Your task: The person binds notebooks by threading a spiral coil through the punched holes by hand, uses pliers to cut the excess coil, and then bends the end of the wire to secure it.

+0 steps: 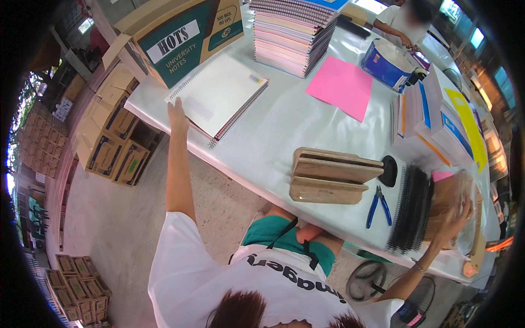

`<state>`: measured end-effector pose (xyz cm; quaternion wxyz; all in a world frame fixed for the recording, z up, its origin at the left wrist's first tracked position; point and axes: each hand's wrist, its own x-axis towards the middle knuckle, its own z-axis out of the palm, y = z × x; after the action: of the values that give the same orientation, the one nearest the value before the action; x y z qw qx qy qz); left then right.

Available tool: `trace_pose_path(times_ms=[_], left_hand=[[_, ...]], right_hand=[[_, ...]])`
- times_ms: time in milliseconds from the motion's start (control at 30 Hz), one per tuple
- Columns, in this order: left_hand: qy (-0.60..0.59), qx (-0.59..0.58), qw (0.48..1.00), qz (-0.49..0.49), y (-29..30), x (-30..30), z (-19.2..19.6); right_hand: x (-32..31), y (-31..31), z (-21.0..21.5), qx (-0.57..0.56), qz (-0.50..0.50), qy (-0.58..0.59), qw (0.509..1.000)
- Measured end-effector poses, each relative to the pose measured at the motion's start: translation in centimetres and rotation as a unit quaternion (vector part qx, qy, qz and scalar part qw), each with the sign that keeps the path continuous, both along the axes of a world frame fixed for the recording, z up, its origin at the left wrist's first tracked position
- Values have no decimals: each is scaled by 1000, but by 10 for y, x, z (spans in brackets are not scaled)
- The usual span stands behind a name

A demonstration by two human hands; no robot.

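Note:
My left hand is closed on the near left corner of a spiral notebook with a white top sheet. The notebook lies on the table, and a second spiral binding shows under it. At the far right, my right hand is closed on clear plastic by a brown carton. Beside that carton lies a bundle of black spiral binding coils. Blue-handled pliers and a black rounded object lie left of the coils, next to a slotted wooden block.
A tall stack of spiral notebooks stands at the back, near a green-and-brown carton. A pink sheet, a blue-and-white container and book stacks occupy the right side. A person works beyond. Cartons and a fan stand below.

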<state>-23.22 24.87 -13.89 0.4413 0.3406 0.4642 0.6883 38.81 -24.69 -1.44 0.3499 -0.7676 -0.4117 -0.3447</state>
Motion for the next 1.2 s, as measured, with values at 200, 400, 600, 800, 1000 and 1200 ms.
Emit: trace_pose_path(times_ms=[200,400,600,800,1000,1200], left_hand=[[165,-18,986,-10,23,16,-39],[217,-5,975,54,21,-25,-52],[480,76,858,170,-64,70,29],[516,182,831,102,-150,91,44],[445,363,763,-295,-289,113,-82],[510,126,742,-417,-323,129,-166]], right_hand=[[8,8,56,8,-90,-13,996],[117,62,69,130,36,-5,991],[223,68,76,27,-142,89,986],[222,88,56,51,-264,-7,963],[225,104,84,41,-96,-36,994],[67,173,121,-193,-63,73,977]])
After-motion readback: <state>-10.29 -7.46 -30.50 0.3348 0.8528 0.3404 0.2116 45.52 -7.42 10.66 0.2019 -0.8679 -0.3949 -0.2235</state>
